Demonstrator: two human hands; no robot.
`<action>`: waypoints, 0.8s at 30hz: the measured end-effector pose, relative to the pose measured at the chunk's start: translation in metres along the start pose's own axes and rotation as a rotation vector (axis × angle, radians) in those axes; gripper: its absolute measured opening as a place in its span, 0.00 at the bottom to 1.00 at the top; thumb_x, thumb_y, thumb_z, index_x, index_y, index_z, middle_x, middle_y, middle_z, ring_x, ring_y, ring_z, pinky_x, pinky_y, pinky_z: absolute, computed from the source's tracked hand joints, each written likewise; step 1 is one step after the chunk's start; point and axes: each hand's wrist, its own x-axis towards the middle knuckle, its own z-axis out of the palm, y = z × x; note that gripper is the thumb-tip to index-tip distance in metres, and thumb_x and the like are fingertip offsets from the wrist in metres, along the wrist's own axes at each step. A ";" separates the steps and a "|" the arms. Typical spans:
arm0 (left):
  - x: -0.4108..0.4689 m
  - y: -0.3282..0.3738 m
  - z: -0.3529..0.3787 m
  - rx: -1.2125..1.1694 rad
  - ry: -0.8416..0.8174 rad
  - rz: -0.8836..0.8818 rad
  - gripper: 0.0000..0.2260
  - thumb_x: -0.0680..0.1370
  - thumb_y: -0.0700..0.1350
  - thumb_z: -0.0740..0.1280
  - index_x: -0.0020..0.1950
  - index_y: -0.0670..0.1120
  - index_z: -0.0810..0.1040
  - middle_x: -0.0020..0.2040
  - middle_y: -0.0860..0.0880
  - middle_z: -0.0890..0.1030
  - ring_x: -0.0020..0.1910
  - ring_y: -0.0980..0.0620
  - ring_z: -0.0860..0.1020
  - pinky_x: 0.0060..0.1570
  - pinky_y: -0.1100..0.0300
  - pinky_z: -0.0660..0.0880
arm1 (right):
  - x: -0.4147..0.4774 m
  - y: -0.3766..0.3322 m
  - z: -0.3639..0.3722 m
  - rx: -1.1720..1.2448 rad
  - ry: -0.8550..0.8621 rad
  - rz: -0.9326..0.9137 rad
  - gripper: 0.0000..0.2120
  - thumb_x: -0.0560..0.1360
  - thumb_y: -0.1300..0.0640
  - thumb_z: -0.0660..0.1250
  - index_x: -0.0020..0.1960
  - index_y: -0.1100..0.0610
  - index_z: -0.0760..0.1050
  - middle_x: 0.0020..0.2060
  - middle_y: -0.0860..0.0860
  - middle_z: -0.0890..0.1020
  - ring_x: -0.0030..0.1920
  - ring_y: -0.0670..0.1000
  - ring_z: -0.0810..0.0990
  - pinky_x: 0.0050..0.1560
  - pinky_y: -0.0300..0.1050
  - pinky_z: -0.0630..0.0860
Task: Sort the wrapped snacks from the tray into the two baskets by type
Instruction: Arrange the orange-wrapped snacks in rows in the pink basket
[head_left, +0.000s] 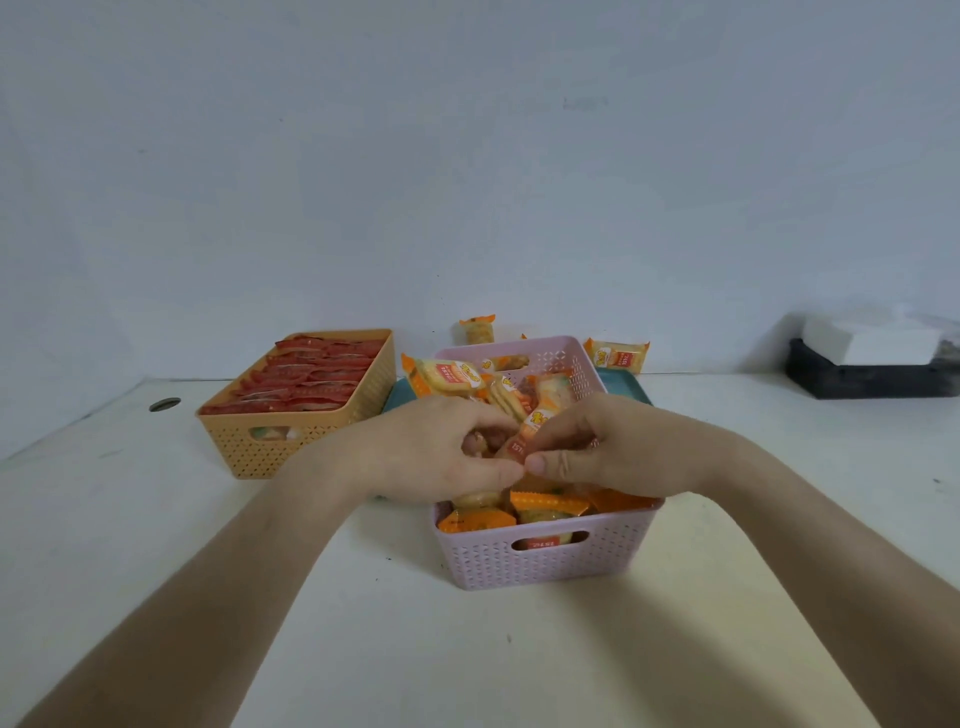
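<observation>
Both hands over the pink perforated plastic basket (545, 564), which sits on the white table (415, 649) at 6 o'clock of frame centre. The left hand (436, 447) has its fingers curled round a small orange-and-yellow wrapped snack packet (519, 441); the right hand (608, 447) pinches the same packet with thumb and fingertips; the thumbs touch at the packet's near end. Pink basket is heaped with more orange-and-yellow wrapped snacks (545, 506), some sticking up above the rim at its 12 o'clock side. Orange perforated plastic basket (291, 441) is at 9 o'clock of the pink one, apart from it, with rows of red-wrapped snacks (311, 371). Teal flat tray (623, 387) lies behind the baskets, mostly hidden. 2 loose packets beyond the pink basket: 1 (477, 328) at 12 o'clock, 1 (618, 356) at 1 o'clock. Black box with a white block on top (872, 379) is at 3 o'clock, well apart.
</observation>
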 end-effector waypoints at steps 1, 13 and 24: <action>0.001 0.001 0.001 -0.031 -0.002 -0.006 0.14 0.76 0.58 0.68 0.60 0.56 0.78 0.47 0.56 0.79 0.50 0.57 0.78 0.54 0.56 0.76 | 0.001 0.002 -0.001 0.026 0.011 -0.003 0.07 0.78 0.49 0.65 0.45 0.45 0.82 0.35 0.39 0.81 0.37 0.38 0.77 0.39 0.32 0.72; 0.008 0.007 0.022 0.133 -0.072 0.062 0.16 0.80 0.58 0.61 0.53 0.48 0.82 0.41 0.54 0.80 0.42 0.57 0.77 0.51 0.56 0.73 | 0.032 0.002 -0.009 -0.810 0.091 0.159 0.17 0.71 0.48 0.70 0.56 0.48 0.69 0.58 0.48 0.77 0.62 0.53 0.70 0.58 0.56 0.65; 0.039 0.002 -0.008 -0.172 -0.217 -0.157 0.14 0.81 0.45 0.60 0.49 0.39 0.83 0.41 0.48 0.84 0.35 0.58 0.80 0.38 0.63 0.79 | 0.021 -0.006 -0.013 -0.744 0.127 0.139 0.13 0.75 0.47 0.66 0.36 0.52 0.79 0.31 0.44 0.75 0.40 0.51 0.76 0.41 0.43 0.71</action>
